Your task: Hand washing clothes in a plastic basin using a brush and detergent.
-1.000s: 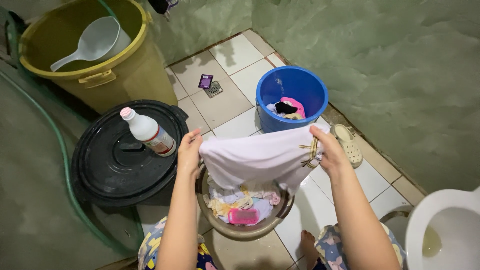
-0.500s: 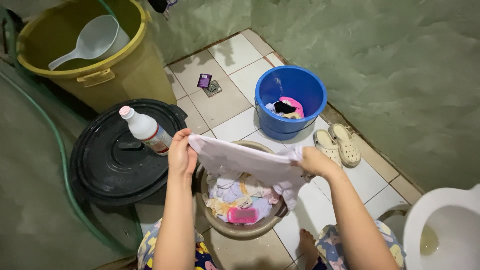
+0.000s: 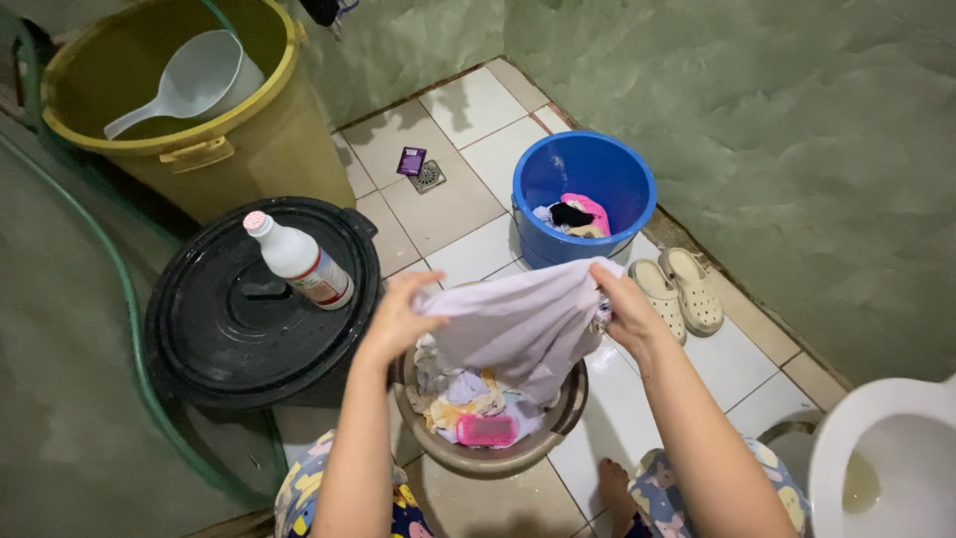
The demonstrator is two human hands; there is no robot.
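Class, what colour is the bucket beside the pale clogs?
Blue bucket, clearest in the head view.

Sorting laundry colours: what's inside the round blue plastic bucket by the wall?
The blue plastic bucket holds a small heap of clothes: pink, black, pale pieces. Anything beneath them is covered.
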